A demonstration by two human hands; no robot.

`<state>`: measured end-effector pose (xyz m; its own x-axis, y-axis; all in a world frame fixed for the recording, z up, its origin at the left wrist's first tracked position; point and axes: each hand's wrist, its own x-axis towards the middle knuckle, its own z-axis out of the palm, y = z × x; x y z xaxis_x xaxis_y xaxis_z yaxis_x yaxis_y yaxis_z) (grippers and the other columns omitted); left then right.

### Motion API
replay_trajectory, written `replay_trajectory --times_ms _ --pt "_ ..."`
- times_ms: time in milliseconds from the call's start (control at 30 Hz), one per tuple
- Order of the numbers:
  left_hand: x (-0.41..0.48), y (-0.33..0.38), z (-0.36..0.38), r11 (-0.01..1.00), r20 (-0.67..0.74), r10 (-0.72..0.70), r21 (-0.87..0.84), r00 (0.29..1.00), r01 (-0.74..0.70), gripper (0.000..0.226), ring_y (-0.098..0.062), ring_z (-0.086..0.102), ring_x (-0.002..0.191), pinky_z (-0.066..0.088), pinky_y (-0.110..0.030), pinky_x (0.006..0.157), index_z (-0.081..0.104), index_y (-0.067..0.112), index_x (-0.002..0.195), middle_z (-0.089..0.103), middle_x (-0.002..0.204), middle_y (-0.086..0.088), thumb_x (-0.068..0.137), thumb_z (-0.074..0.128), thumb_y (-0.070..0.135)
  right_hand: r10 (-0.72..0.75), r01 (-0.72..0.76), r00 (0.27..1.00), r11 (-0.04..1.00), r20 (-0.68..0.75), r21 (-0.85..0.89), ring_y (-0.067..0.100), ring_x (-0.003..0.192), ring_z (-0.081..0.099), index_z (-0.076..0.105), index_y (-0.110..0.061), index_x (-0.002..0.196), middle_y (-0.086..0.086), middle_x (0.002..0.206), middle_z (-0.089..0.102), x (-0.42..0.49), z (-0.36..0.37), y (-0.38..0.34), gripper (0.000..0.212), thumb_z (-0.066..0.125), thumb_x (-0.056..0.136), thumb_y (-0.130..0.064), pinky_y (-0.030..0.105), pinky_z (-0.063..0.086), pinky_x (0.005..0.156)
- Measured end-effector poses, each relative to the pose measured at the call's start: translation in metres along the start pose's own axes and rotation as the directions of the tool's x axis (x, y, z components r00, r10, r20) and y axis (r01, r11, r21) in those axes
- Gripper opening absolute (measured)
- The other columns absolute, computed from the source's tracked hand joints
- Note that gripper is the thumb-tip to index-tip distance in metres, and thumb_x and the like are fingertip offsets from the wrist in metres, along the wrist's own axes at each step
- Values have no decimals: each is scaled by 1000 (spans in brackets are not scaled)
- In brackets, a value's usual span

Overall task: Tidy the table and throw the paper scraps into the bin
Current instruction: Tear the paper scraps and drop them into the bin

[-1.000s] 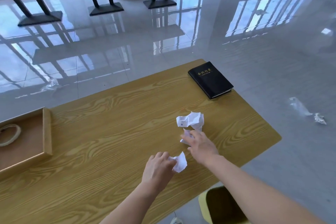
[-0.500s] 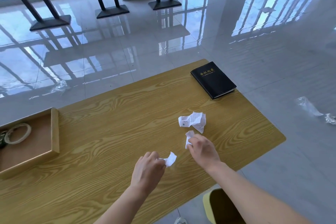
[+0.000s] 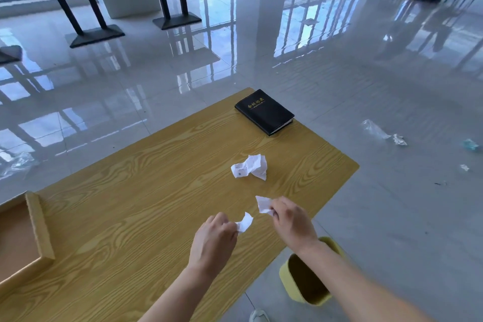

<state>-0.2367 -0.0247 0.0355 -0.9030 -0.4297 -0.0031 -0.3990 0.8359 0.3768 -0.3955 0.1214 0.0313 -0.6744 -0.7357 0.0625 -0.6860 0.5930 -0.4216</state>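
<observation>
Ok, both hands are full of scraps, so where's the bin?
In the head view the yellow bin stands on the floor at lower right, beside the table's near right edge, partly hidden under the right forearm.

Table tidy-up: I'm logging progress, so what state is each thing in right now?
left hand: pinching a small scrap
right hand: pinching another scrap
crumpled paper: lying loose on the table
black notebook: closed, flat
yellow bin: open, on the floor

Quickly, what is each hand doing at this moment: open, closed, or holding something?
Left hand: closed, pinching a small paper scrap.
Right hand: closed, pinching another paper scrap.
</observation>
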Motion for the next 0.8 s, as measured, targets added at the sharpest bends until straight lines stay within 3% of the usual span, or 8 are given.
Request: replay_trajectory --times_ms 167,400,567,667,800 --pt "-5 18 7 996 10 91 -22 996 -91 14 -23 54 74 49 -38 59 72 20 87 59 85 2 91 59 23 108 -113 990 992 -93 -49 19 56 39 59 -8 75 0 70 47 -43 -10 9 17 60 77 9 28 30 46" --pt "-3 71 21 974 32 225 -28 974 -224 13 -22 55 72 49 -38 57 72 21 85 60 83 2 88 61 16 217 -226 970 971 -110 -80 17 64 51 62 -16 79 -3 74 56 -92 -30 54 19 66 76 2 23 28 50" --pt "6 130 48 960 72 278 -37 958 -276 16 -20 52 80 49 -38 63 70 22 91 57 87 4 93 54 21 341 -344 937 938 -80 -28 24 83 59 67 -16 87 2 88 62 -121 -39 115 16 54 86 -6 33 46 62" --pt "10 168 73 962 96 273 -24 957 -272 20 -16 53 85 49 -35 69 70 23 94 57 92 6 95 50 25 386 -388 920 921 -66 -19 25 83 58 66 -14 87 3 89 61 -132 -43 158 17 51 88 -5 30 41 63" --pt "13 204 112 963 148 270 -22 951 -270 20 -13 53 74 52 -32 62 75 21 94 60 86 5 96 55 22 410 -411 911 911 -27 -20 27 85 58 65 -10 90 6 90 61 -143 -39 208 17 49 91 -8 29 34 63"
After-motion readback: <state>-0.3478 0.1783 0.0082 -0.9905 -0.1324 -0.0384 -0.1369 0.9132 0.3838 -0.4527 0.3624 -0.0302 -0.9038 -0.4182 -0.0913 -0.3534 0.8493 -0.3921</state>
